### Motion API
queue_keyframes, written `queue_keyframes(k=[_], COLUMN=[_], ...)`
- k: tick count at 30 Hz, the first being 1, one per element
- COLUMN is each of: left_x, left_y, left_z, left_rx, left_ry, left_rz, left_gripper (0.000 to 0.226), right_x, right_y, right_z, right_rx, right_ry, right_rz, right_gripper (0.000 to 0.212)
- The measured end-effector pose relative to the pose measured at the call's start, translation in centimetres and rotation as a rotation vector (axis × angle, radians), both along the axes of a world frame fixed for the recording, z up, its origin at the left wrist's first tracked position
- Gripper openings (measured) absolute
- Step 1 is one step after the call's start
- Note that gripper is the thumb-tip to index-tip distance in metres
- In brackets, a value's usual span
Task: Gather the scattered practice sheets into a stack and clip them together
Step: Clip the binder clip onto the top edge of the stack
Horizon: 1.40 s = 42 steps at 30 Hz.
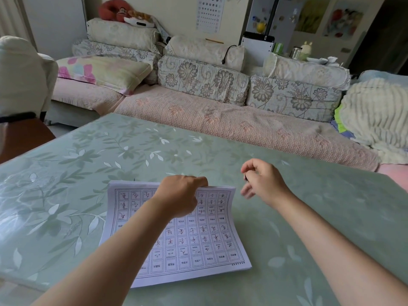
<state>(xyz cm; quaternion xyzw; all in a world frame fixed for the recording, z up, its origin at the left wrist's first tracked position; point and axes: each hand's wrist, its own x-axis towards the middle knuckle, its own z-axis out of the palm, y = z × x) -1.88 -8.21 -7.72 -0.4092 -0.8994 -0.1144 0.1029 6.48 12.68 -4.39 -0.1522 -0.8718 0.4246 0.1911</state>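
The practice sheets (pixel 205 239) lie as one stack on the green table, printed with a grid of characters. My left hand (pixel 178 195) pinches the stack's far edge near the middle and lifts it, so the paper curves up there. My right hand (pixel 262 184) hovers just right of the stack's far right corner, above the table. Its thumb and fingers are curled round a small dark thing, probably the clip (pixel 245 178), of which only a sliver shows.
The table (pixel 88 162) has a glossy green cover with a leaf pattern. Behind its far edge runs a sofa (pixel 220 115) with flowered cushions. A brown chair seat (pixel 24 138) stands at the table's far left corner.
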Motion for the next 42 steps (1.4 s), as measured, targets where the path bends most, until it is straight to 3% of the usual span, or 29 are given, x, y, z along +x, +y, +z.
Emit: queue_keyframes(k=[3, 6, 8, 12, 18, 24, 27, 29, 34, 36, 39, 42], left_x=[0.0, 0.1, 0.1, -0.2, -0.2, 0.4, 0.5, 0.6, 0.6, 0.5, 0.5, 0.6], left_y=[-0.1, -0.2, -0.3, -0.6, 1.1, 2.4, 2.3, 2.3, 2.3, 2.3, 1.9, 1.6], left_z=[-0.1, 0.0, 0.1, 0.1, 0.6, -0.4, -1.0, -1.1, -1.1, -1.0, -0.9, -0.7], left_rx=[-0.003, -0.002, 0.010, 0.021, 0.118, 0.224, 0.240, 0.247, 0.231, 0.215, 0.196, 0.185], left_ry=[-0.006, 0.002, 0.005, 0.016, 0.050, -0.008, 0.023, 0.027, 0.057, 0.069, 0.049, 0.041], left_rz=[-0.006, -0.011, -0.017, -0.031, -0.074, -0.052, -0.053, -0.059, -0.105, -0.135, -0.140, -0.132], left_gripper=[0.045, 0.045, 0.043, 0.041, 0.024, 0.020, 0.021, 0.021, 0.017, 0.015, 0.017, 0.019], right_x=[-0.2, 0.2, 0.1, -0.9, -1.1, -0.9, -0.9, -0.9, -1.3, -1.9, -2.7, -2.9], right_y=[0.1, -0.8, -1.4, -1.6, -1.0, -0.7, -0.3, 0.5, 0.2, -0.6, -1.1, -1.2], right_z=[-0.4, -0.5, -0.5, -0.9, -1.1, -1.6, -1.2, -1.1, -0.3, 0.0, 0.5, 1.1], right_rx=[0.242, 0.251, 0.406, 0.506, 0.485, 0.413, 0.042, -0.097, 0.076, -0.023, -0.159, -0.224], right_ry=[-0.160, -0.291, -0.343, -0.212, -0.115, -0.137, -0.227, -0.249, -0.173, -0.094, -0.115, -0.220], right_rz=[0.008, 0.135, 0.210, 0.245, 0.316, 0.311, 0.227, 0.176, 0.142, 0.168, 0.203, 0.269], right_gripper=[0.022, 0.016, 0.019, 0.044, 0.040, 0.025, 0.018, 0.031, 0.035, 0.035, 0.073, 0.090])
